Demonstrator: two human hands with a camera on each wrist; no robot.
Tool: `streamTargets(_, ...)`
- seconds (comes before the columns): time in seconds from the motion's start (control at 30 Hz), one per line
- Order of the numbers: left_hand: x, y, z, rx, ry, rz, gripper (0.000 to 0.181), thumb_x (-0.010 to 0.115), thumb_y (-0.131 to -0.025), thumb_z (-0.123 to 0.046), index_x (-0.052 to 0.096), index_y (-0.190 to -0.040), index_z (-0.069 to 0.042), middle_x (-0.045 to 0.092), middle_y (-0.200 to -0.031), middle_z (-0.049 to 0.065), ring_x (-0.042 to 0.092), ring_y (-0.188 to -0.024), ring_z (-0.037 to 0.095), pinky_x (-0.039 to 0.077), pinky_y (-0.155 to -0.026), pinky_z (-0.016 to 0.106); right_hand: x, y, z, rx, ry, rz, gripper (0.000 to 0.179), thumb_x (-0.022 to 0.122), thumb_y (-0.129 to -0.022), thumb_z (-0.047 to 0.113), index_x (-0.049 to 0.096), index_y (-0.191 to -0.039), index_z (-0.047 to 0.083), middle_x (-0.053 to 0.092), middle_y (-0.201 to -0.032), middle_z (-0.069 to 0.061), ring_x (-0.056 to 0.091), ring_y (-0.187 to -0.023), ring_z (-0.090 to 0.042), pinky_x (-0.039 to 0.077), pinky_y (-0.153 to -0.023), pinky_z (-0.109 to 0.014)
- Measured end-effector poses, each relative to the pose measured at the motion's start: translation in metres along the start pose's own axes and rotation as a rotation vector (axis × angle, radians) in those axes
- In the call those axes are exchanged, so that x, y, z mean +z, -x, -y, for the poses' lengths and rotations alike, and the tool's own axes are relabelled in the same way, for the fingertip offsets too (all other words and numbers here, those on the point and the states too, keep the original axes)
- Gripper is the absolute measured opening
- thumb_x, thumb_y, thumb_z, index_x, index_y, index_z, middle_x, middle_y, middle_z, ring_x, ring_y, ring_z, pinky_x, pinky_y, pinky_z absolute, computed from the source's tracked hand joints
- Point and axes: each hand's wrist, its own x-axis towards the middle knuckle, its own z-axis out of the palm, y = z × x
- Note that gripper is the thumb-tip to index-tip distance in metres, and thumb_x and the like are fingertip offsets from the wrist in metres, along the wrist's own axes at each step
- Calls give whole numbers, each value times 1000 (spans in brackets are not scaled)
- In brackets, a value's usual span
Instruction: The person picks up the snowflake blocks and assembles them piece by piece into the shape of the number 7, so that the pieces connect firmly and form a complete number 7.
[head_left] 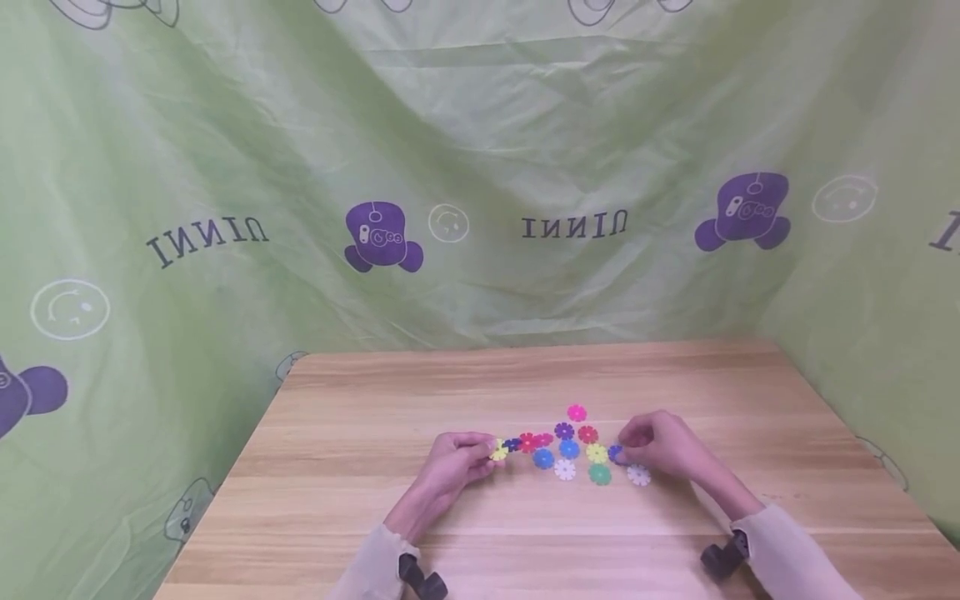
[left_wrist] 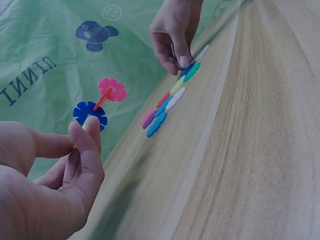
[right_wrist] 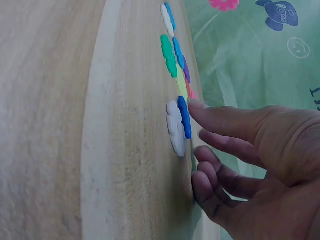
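a wood-grain bench (head_left: 375, 392); over it, left hand (head_left: 453, 462) and right hand (head_left: 663, 446). the left pinches a raised chain (head_left: 527, 442) of notched flower-shaped discs: yellow, dark blue, red, pink. nearby lie loose discs (head_left: 596, 453); the right touches a blue disc (head_left: 615, 453), grip unclear.

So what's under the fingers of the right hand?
In the head view, the right hand partly covers a blue flower-shaped disc. A white disc lies nearby on the table. Whatever is beneath the blue disc is covered, so I can't tell.
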Motion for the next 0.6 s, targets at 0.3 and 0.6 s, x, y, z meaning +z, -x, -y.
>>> streamTargets(0.3,-1,-3,3,8,4,7,33,71,-98,-7,66,-125,10,73,-103,10,77,-85,16,64,-82,24,0,2,-2,-7,12,8,22,91,-79,19,81,-96,9,78,-90,-1,64,-80,-14,55,-72,-30)
streamTargets(0.6,-3,-4,2,2,3,3,31,71,-97,-6,68,-123,9,73,-103,10,77,-84,16,64,-82,25,-4,-5,2,40,19,77,20,91,-78,16,79,-91,9,74,-87,-2,63,-82,-18,55,-77,-34)
